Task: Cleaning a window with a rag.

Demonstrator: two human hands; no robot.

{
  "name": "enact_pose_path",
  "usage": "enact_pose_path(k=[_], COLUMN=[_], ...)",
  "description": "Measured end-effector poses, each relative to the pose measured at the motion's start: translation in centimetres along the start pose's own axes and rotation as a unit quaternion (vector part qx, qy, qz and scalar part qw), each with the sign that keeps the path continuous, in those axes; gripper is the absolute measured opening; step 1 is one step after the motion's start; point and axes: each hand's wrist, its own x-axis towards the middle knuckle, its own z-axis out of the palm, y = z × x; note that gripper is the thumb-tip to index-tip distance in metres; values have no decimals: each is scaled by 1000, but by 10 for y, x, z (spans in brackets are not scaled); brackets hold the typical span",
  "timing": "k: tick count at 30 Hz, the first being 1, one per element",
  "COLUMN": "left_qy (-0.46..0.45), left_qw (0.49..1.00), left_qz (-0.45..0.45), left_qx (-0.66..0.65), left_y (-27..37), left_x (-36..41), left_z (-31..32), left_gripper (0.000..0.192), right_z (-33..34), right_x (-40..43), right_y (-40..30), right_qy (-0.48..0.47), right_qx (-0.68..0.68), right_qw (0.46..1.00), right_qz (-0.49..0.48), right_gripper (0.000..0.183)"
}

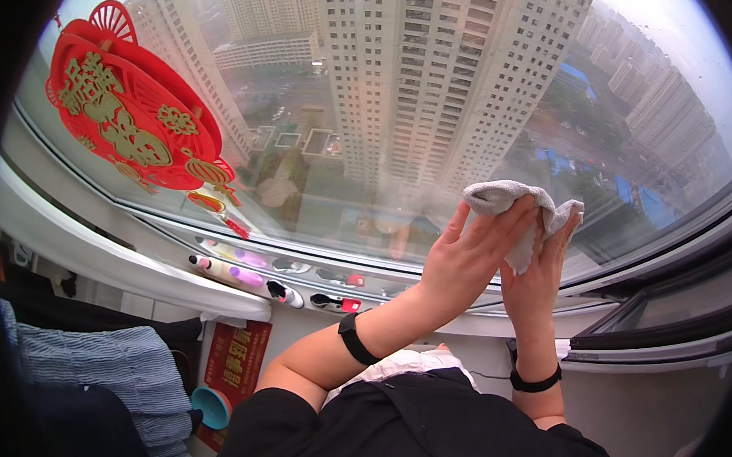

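Observation:
A light grey cloth (502, 195) lies bunched against the large window pane (314, 188), low and right of the middle. My left hand (467, 257) presses on it from the left, its fingers stretched up over the fabric. Close beside it, my right hand (535, 275) holds the cloth's right part, fingers pointing upward. A fold of the cloth hangs down between the two hands. The fingertips are partly hidden by the fabric. Each forearm wears a black band.
A red paper decoration with gold ornament (136, 116) hangs at the pane's upper left. Bottles (225, 270), a shoe (284, 293) and a black brush (326, 301) sit along the sill. An open window sash (662, 312) juts in at right. Striped fabric (100, 360) and a blue bowl (211, 407) are lower left.

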Motion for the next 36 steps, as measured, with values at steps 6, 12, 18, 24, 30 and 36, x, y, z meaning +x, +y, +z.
enact_pose_path(k=[6, 12, 18, 24, 30, 36], left_qy=[-11, -3, 6, 25, 25, 20], left_qw=[1000, 1000, 1000, 999, 999, 998], left_qz=[8, 12, 13, 19, 27, 50], left_qx=[8, 15, 23, 33, 39, 31], left_y=[20, 40, 61, 81, 105, 127], left_x=[10, 24, 41, 59, 78, 89], left_z=[8, 15, 22, 29, 36, 46], left_gripper=[63, 64, 63, 62, 60, 59], right_z=[-12, -28, -48, -65, -77, -88], right_x=[-3, -2, 5, 11, 7, 1], right_y=[23, 50, 70, 88, 113, 133], right_qy=[-12, -12, -2, 21, 26, 29], right_qx=[25, 3, 23, 13, 28, 19], right_qw=[1000, 1000, 1000, 1000, 999, 998], right_qz=[5, -10, -16, -17, 15, 43], right_gripper=[76, 73, 75, 78, 79, 81])
